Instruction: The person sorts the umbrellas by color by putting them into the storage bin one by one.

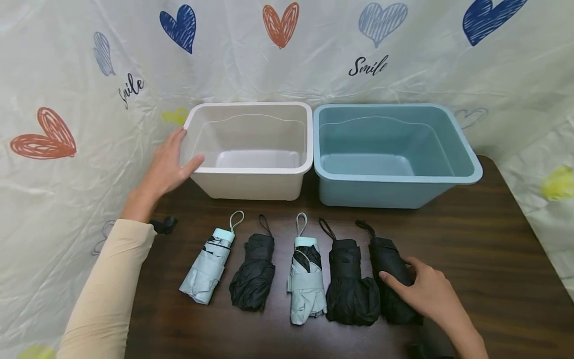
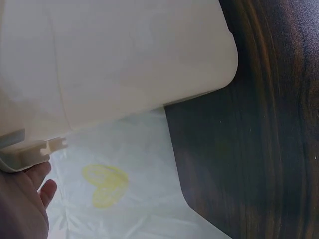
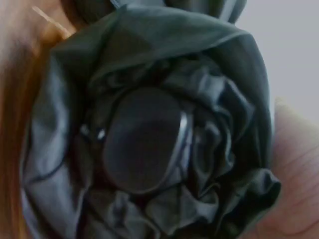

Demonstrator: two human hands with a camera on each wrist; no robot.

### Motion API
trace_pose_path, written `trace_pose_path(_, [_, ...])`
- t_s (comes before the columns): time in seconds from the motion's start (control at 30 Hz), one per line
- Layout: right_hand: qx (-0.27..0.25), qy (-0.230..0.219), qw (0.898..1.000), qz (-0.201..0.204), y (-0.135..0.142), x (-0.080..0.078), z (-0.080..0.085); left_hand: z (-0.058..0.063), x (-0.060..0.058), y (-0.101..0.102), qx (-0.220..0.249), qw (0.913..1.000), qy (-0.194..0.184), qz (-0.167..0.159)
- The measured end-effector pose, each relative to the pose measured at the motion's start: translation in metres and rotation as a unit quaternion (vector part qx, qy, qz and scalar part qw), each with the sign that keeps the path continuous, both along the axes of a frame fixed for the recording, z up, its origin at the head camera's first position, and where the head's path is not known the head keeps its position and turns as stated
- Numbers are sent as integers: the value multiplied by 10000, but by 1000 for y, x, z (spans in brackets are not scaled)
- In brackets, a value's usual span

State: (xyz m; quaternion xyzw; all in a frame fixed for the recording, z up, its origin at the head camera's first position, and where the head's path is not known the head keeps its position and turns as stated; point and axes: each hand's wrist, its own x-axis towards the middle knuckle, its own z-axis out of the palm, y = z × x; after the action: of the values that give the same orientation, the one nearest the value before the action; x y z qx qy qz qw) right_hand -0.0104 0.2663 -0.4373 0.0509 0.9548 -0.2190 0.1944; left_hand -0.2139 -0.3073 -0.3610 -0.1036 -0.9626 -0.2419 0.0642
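Note:
At the left corner of a cream plastic bin [image 1: 251, 184], my left hand [image 1: 167, 162] holds the rim, thumb over the front edge and fingers along the left side. In the left wrist view its fingertips [image 2: 42, 181] sit right under the rim. My right hand [image 1: 428, 289] grips a folded black umbrella [image 1: 391, 264], the rightmost in a row on the table, thumb across its top. The right wrist view shows the end of a black umbrella [image 3: 144, 139] close up. Left of it lies another black umbrella [image 1: 350, 284].
Further left lie a light blue umbrella [image 1: 307, 284], a black umbrella [image 1: 253, 274] and another light blue umbrella [image 1: 208, 269], wrist loops pointing away. A blue bin [image 1: 372, 194] stands beside the cream one on the dark wooden table [image 1: 502, 249]. Behind hangs a heart-patterned sheet [image 1: 314, 60].

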Motion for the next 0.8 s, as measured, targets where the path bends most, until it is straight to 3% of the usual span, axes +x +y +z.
trace_pose_path(0.33, [-618,-94,9980,49,20,-4,-3,0,-1,0,-90,9999,-65,26])
trace_pose_path(0.6, [-1491,-126,9887,-97,29,-7,14,0,-2,-1,-24,9999,-103,-7])
trace_pose_path(0.8, [-1481,198,9888,-53,36,-14,32,1,0,-1,31,9998,-179,56])
